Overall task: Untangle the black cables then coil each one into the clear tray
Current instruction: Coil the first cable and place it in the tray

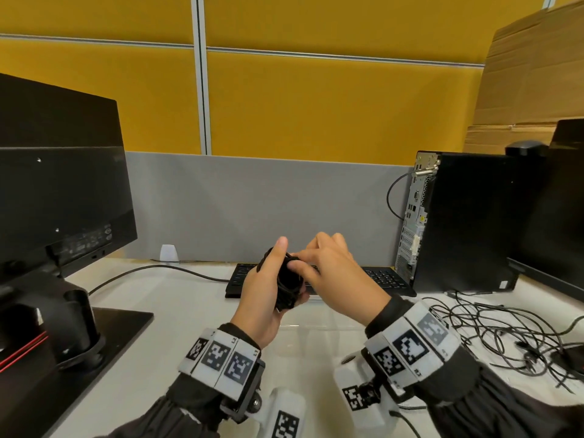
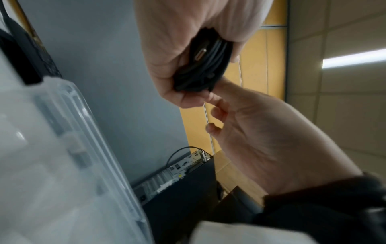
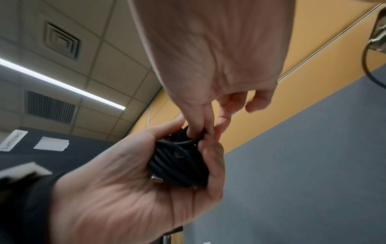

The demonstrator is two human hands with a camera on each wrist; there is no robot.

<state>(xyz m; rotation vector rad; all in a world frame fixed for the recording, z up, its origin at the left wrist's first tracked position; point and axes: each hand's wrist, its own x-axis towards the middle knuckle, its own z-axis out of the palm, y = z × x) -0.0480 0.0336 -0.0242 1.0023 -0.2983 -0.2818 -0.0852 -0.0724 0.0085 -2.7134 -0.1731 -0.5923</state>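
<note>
A black cable wound into a tight coil (image 1: 287, 284) sits in my left hand (image 1: 268, 295), whose fingers and thumb curl round it above the desk. My right hand (image 1: 335, 270) pinches a strand at the coil's top edge with thumb and forefinger. The left wrist view shows the coil (image 2: 204, 66) with a metal plug (image 2: 199, 53) lying against its windings. From the right wrist I see the coil (image 3: 179, 163) cupped in the left palm. The clear tray (image 1: 322, 330) lies on the desk just below my hands, and its ribbed wall (image 2: 69, 140) is close by. More black cables (image 1: 512, 336) lie tangled at the right.
A black keyboard (image 1: 385, 279) lies behind my hands. A monitor (image 1: 60, 172) on a broad stand base (image 1: 104, 336) fills the left side. A black PC tower (image 1: 458, 222) stands at the right, with another dark screen beyond it. A grey and yellow partition closes the back.
</note>
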